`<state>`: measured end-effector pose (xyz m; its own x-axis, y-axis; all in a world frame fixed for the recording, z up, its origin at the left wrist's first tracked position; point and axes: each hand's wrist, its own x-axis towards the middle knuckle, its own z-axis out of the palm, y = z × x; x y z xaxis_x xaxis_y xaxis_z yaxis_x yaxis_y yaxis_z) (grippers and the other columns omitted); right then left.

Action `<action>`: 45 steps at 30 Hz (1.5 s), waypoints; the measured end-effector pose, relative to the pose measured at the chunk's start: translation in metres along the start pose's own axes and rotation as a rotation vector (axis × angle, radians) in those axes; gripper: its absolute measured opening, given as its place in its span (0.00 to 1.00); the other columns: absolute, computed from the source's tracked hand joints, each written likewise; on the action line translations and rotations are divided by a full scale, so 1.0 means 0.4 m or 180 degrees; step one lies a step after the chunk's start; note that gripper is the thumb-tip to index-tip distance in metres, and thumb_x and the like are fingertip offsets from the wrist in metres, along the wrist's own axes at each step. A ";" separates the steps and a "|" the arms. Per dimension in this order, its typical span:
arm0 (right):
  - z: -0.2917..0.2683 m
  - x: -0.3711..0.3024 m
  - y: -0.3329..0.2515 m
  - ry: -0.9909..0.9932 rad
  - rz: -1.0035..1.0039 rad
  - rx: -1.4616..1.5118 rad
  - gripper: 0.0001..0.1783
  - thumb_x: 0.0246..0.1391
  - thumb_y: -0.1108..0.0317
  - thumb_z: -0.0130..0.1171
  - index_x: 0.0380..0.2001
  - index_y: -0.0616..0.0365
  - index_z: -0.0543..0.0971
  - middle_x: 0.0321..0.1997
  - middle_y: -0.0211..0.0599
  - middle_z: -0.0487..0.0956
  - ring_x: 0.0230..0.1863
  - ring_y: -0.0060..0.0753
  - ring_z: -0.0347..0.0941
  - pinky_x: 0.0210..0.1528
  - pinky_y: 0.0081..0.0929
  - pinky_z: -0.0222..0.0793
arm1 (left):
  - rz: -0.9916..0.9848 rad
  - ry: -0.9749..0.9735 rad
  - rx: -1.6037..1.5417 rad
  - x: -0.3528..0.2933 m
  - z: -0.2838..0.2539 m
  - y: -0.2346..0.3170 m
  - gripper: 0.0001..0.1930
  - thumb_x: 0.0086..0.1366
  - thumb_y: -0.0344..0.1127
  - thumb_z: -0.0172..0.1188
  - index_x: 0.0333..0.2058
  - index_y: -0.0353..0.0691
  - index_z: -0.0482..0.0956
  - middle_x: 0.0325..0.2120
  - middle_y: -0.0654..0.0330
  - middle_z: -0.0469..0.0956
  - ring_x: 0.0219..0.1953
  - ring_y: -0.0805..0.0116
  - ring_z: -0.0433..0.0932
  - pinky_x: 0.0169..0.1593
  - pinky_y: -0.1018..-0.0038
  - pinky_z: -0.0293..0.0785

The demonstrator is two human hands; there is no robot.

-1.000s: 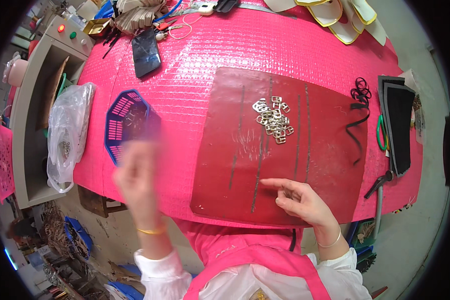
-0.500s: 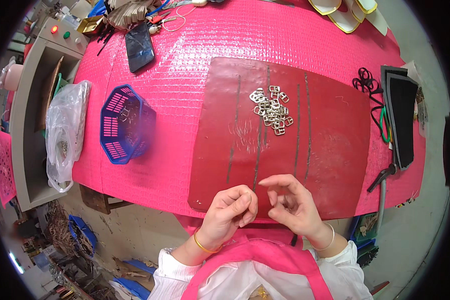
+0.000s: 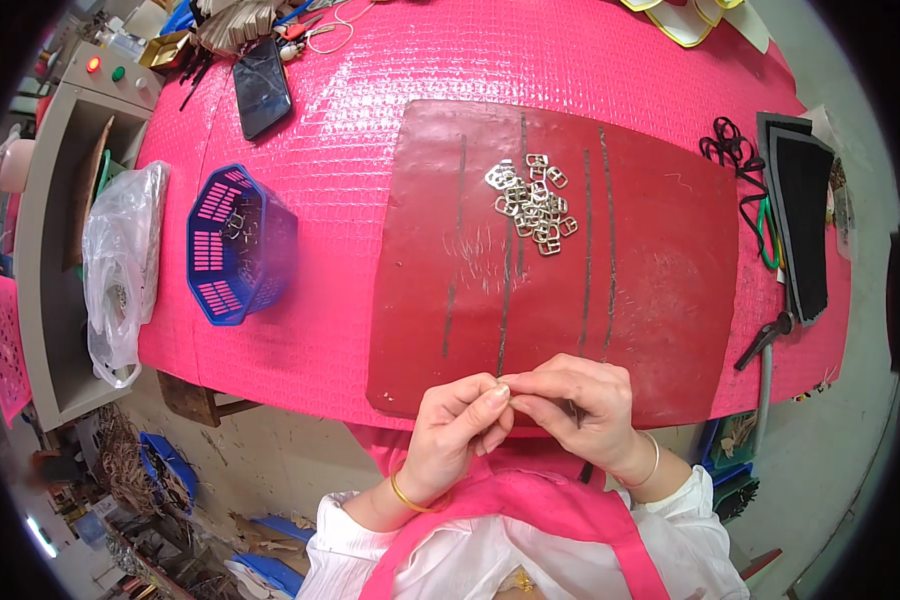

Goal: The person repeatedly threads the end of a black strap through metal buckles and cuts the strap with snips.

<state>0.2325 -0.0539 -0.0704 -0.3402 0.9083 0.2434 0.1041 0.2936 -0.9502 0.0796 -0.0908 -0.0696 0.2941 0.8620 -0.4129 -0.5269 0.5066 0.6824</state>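
My left hand (image 3: 456,425) is closed in a pinch near the front edge of the dark red mat (image 3: 660,260). What it holds is too small and too covered by fingers to make out. My right hand (image 3: 580,405) meets it, thumb and forefinger pinched together right at the left fingertips. Anything between them is hidden too. Farther out on the mat lies a loose pile of silver metal buckles (image 3: 538,205), apart from both hands. To the left stands a blue plastic basket (image 3: 270,250) with a few small metal pieces inside.
A dark phone (image 3: 262,90) lies at the far left of the pink table cover (image 3: 340,200). Beside the basket, a clear plastic bag (image 3: 120,260) rests by a grey cabinet (image 3: 45,250). Black foam pieces (image 3: 800,220) and black cord (image 3: 730,150) lie at the right edge.
My right hand has moved left and closed its fingers, so its fingertips now meet those of my left hand. The whole view has shifted slightly.
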 end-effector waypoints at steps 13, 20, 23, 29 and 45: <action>0.012 0.003 -0.001 0.0193 -0.0284 -0.0271 0.11 0.39 0.81 0.60 0.30 0.61 0.77 0.19 0.36 0.74 0.17 0.27 0.72 0.15 0.20 0.64 | 0.0156 0.0146 0.0254 -0.004 0.010 -0.002 0.13 0.65 0.35 0.45 0.23 0.35 0.70 0.15 0.67 0.65 0.15 0.83 0.59 0.18 0.86 0.53; -0.003 0.004 0.017 0.0058 -0.0641 -0.0346 0.13 0.36 0.81 0.59 0.32 0.62 0.77 0.20 0.36 0.74 0.19 0.29 0.72 0.17 0.21 0.67 | 0.0009 0.0139 0.0191 -0.002 0.015 0.009 0.13 0.65 0.35 0.45 0.24 0.34 0.70 0.15 0.66 0.66 0.14 0.83 0.59 0.17 0.86 0.52; -0.008 0.005 0.016 -0.0094 -0.0771 -0.0517 0.14 0.35 0.80 0.59 0.32 0.64 0.77 0.20 0.36 0.74 0.19 0.29 0.72 0.18 0.21 0.68 | -0.0003 0.0155 0.0161 -0.002 0.016 0.008 0.13 0.65 0.35 0.45 0.24 0.34 0.70 0.15 0.66 0.65 0.14 0.83 0.58 0.17 0.86 0.51; -0.002 0.005 0.010 -0.0022 -0.0824 -0.0696 0.14 0.35 0.81 0.59 0.32 0.66 0.76 0.19 0.36 0.73 0.18 0.29 0.72 0.18 0.22 0.68 | 0.0065 0.0122 0.0128 -0.004 0.011 -0.005 0.13 0.65 0.36 0.45 0.24 0.34 0.70 0.14 0.67 0.65 0.14 0.83 0.58 0.17 0.86 0.51; 0.010 -0.005 0.009 0.0143 -0.0322 -0.0229 0.11 0.38 0.82 0.58 0.30 0.63 0.76 0.19 0.36 0.73 0.17 0.26 0.70 0.16 0.19 0.64 | 0.0062 0.0200 0.0013 -0.004 0.018 -0.010 0.14 0.65 0.36 0.45 0.23 0.34 0.70 0.14 0.67 0.64 0.14 0.83 0.58 0.17 0.86 0.50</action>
<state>0.2299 -0.0560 -0.0751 -0.3104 0.8849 0.3473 0.1387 0.4036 -0.9044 0.0873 -0.0940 -0.0675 0.2330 0.8690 -0.4366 -0.5287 0.4900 0.6931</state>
